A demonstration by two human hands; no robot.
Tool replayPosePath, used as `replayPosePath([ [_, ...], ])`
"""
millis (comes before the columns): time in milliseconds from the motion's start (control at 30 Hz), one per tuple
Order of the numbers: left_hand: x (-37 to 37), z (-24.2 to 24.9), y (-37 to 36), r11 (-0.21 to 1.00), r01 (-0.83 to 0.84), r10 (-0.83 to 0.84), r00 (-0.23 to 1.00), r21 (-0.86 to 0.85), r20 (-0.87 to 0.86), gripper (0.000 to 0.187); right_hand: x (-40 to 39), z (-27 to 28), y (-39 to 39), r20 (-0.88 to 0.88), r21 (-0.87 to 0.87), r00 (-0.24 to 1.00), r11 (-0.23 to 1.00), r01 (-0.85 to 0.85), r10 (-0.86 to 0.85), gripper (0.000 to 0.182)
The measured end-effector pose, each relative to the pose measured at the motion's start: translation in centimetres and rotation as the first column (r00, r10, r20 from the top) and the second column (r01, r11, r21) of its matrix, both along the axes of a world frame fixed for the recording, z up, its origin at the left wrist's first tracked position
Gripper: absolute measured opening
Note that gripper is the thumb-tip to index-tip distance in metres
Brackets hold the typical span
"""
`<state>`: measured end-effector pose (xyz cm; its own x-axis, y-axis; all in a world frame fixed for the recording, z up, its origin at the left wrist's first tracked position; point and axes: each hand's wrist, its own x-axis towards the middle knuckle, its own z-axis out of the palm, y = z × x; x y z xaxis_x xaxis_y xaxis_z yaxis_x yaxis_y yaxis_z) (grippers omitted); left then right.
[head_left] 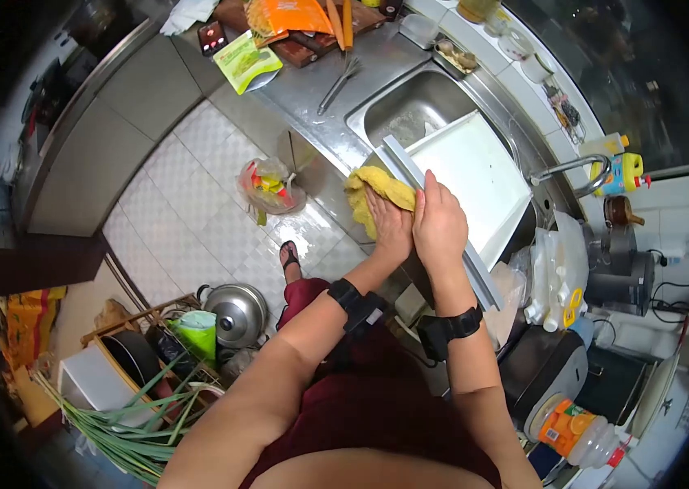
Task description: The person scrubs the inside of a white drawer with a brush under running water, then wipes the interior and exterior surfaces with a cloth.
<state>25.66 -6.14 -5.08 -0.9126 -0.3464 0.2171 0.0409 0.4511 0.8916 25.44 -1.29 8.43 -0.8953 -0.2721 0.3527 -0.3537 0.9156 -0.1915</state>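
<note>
A white drawer (483, 175) with a grey metal front strip (481, 279) rests tilted across the sink (377, 122). My right hand (442, 224) grips the drawer by that strip, fingers lying over its upper side. Just left of it, my left hand (391, 228) presses a yellow cloth (385, 186) against the strip's outer face. The cloth is bunched around my left fingers and partly hides them. Both wrists wear black bands.
A curved faucet (572, 169) stands right of the drawer. On the steel counter (303, 102) lie a whisk (338, 85) and a green packet (246, 63). A plastic bag (271, 186) sits on the wet floor, with a lidded pot (235, 316) farther left. An orange-labelled bottle (576, 430) is at lower right.
</note>
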Motion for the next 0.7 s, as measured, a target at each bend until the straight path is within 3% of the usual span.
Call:
replayPosePath([
  [100, -0.8, -2.7, -0.8, 0.975, -0.044, 0.052, 0.998, -0.219, 0.027, 0.068, -1.4, -0.4, -1.7, -0.100, -0.006, 0.994, 0.999, -0.034, 0.033, 0.033],
  [167, -1.4, -4.6, -0.9, 0.986, -0.093, 0.103, 0.993, -0.142, 0.066, 0.064, -2.1, -0.7, -2.6, -0.073, 0.018, 0.997, 1.000, -0.004, 0.006, 0.033],
  [267, -0.8, -11.5, 0.1, 0.980, -0.196, 0.197, 0.980, -0.009, 0.025, 0.063, -2.1, -0.9, -2.8, -0.067, 0.051, 0.997, 0.998, 0.032, -0.029, 0.032],
  [300, 0.1, -8.6, 0.7, 0.926, -0.262, 0.261, 0.965, 0.273, 0.042, 0.065, -2.1, -1.0, -3.0, -0.070, 0.059, 0.997, 0.997, 0.040, -0.036, 0.032],
  [400, 1.8, -6.5, 2.5, 0.998, -0.059, 0.060, 0.975, -0.013, 0.214, 0.070, -2.0, -1.1, -3.0, -0.111, 0.095, 0.993, 0.995, 0.044, -0.033, 0.033],
  [500, 1.4, 0.3, 1.8, 0.995, 0.098, -0.096, 0.992, -0.021, 0.077, 0.076, -2.1, -1.1, -2.9, -0.141, 0.102, 0.990, 0.994, 0.034, -0.020, 0.032],
  [600, -1.1, 1.6, -1.1, 0.924, -0.114, 0.035, 0.976, -0.366, -0.215, 0.078, -1.9, -0.8, -3.1, -0.113, 0.066, 0.993, 0.997, 0.030, -0.023, 0.032],
  [633, -1.1, 1.3, -1.5, 0.925, -0.116, 0.022, 0.967, -0.362, -0.255, 0.075, -1.9, -0.7, -3.1, -0.116, 0.055, 0.993, 0.998, 0.022, -0.015, 0.032],
  [700, -1.8, -0.5, -1.8, 0.965, -0.045, 0.032, 0.998, -0.259, -0.057, 0.072, -1.9, -0.7, -3.1, -0.123, 0.029, 0.992, 0.999, 0.020, -0.017, 0.033],
])
